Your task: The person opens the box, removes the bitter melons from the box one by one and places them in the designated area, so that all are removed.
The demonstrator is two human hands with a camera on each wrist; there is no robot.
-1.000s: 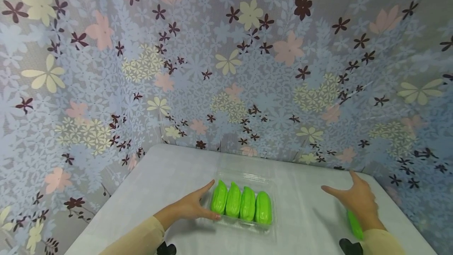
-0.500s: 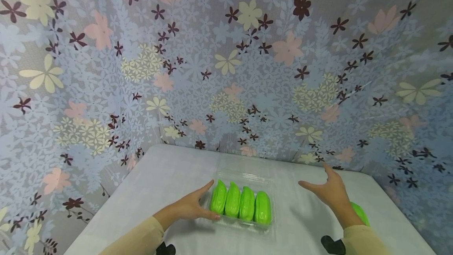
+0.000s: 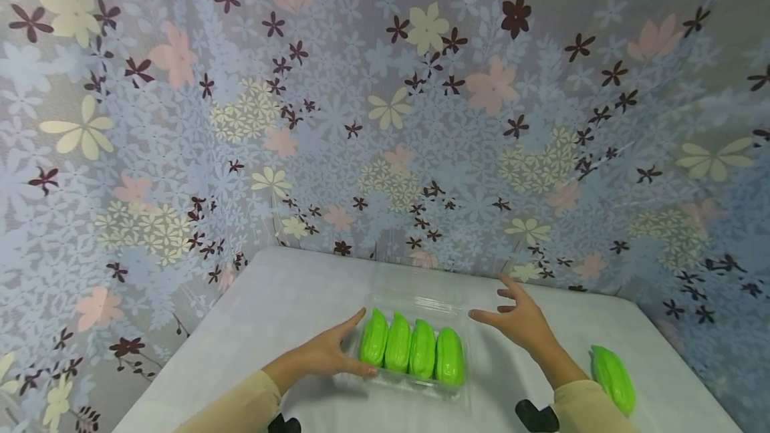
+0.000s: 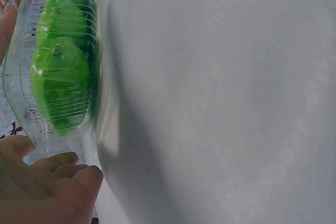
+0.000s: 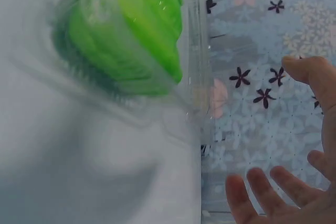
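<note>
Several bright green, long, ridged pieces that look like toy gourds (image 3: 398, 343) lie side by side in a clear plastic clamshell box (image 3: 421, 387). The lid (image 3: 415, 280) is folded back behind it. My left hand (image 3: 325, 351) is spread at the box's left side, thumb at the front corner; in the left wrist view, its relaxed fingers (image 4: 68, 171) lie by the box's end. My right hand (image 3: 523, 319) hovers just right of the box, thumb and fingers apart, holding nothing. One more green piece (image 3: 613, 379) lies on the table to the right.
A white cloth covers the table (image 3: 301, 286). Behind it and along both sides hangs a floral curtain (image 3: 385, 152). A dark strap piece (image 3: 537, 416) shows at the right wrist, and a similar one at the left.
My right hand has moved left from over the loose green piece to beside the box, uncovering that piece. The left hand and the box have stayed in place.
</note>
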